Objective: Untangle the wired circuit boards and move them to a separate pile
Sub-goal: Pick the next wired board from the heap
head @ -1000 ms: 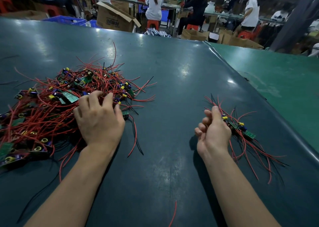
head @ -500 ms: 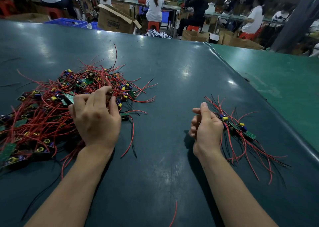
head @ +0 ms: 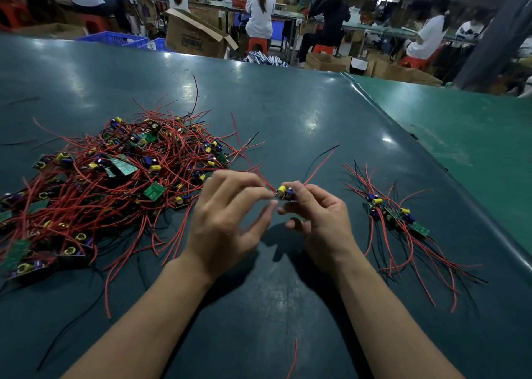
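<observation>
A single wired circuit board (head: 285, 193), with a yellow part on top, is held above the worktop (head: 288, 113) between the two hands. It is pinched by the thumb and forefinger of the right hand (head: 319, 220), the other fingers of that hand being loosely curled beneath it. The fingers (head: 247, 194) of the left hand (head: 227, 220) are partly spread, and their tips are brought together just beside the board, where a red wire (head: 253, 162) leaves it; whether that wire is actually pinched cannot be told, as the fingertips are blurred. This red wire is seen running from the fingertips back toward the tangled pile (head: 115, 182), which lies out beyond and to the outer side of the left fingers. A second red lead and a black one rise past the right fingertips. The separate pile (head: 394, 214) of freed boards lies well beyond the outer side of the right fingers. It is judged that the board is not yet wholly free. If it were pulled toward the separate pile while a lead is caught, neighbouring boards could be dragged out of the heap, the knot could be tightened, or a wire could be strained at its solder joint. If the pinch were slackened, the board could be dropped between the piles.
</observation>
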Demonstrator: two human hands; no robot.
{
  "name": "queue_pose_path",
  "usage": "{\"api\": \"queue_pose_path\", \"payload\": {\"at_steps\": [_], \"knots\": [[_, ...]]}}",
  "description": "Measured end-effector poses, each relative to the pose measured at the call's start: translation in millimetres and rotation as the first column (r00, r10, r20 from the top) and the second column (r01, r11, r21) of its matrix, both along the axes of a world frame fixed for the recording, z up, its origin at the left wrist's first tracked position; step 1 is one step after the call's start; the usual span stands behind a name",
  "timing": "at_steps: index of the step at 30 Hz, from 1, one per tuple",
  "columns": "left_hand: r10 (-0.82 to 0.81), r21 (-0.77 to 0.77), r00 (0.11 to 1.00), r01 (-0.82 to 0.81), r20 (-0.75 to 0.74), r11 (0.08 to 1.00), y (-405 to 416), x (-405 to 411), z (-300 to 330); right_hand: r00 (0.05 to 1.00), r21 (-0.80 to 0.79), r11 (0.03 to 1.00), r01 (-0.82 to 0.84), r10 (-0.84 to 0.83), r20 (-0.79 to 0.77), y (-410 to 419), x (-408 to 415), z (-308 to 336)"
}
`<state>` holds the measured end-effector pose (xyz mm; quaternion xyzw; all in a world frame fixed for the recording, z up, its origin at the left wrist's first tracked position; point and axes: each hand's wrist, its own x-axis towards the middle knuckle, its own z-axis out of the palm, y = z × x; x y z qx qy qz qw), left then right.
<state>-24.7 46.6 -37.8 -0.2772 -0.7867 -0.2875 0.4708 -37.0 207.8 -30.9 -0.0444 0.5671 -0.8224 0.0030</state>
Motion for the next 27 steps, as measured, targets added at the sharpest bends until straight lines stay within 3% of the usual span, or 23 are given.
{"api": "queue_pose_path", "payload": {"at_steps": [1,3,6,8,11,16,22,27], "knots": [[-0.007,0.051,0.999,0.005,0.036,0.999,0,1,0,1.000,-0.008,1.000,0.024,-0.024,-0.009,1,0,1],[-0.068,0.146,0.963,0.030,0.260,0.989,2,3,-1,0.999,-0.024,0.999,0.038,-0.039,-0.018,3,0,2],[-0.224,0.362,0.780,-0.004,0.585,0.932,5,2,-2,0.999,0.062,0.997,0.034,-0.033,-0.020,3,2,2],[-0.322,0.505,0.729,-0.036,0.603,0.863,3,0,0,0.999,0.153,0.988,0.021,-0.015,-0.039,1,4,1],[-0.392,0.566,0.699,-0.023,0.598,0.824,1,-3,0,0.999,0.191,0.981,-0.021,0.028,-0.034,-2,6,1],[-0.619,0.689,0.509,0.068,0.598,0.721,0,-3,-2,1.000,0.178,0.984,-0.016,0.016,-0.001,-5,5,-1],[-0.526,0.634,0.564,0.005,0.636,0.773,-2,-5,-1,0.997,0.188,0.980,0.065,-0.071,0.024,-7,3,-3],[-0.519,0.636,0.530,-0.051,0.671,0.770,-2,-7,0,0.959,0.389,0.877,0.282,-0.258,-0.116,-8,-2,-11]]}}
